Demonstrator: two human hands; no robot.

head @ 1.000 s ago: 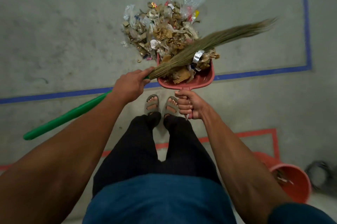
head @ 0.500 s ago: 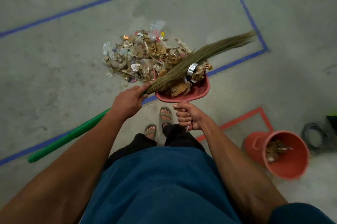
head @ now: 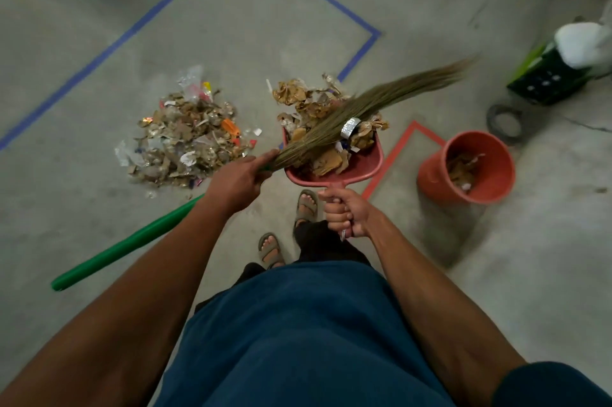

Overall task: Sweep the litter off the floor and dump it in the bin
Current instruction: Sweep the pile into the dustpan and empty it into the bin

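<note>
Your red dustpan (head: 361, 164) is heaped with litter, pinned down by the broom (head: 357, 111) bristles lying across it. Your right hand (head: 344, 212) has its fingers wrapped tight around the dustpan handle; your left hand (head: 240, 181) grips the broom where bristles meet the green shaft. Left of the dustpan, a litter pile (head: 188, 138) sits on the floor. Right of the dustpan stands the orange bin (head: 463, 168), some scraps inside.
</note>
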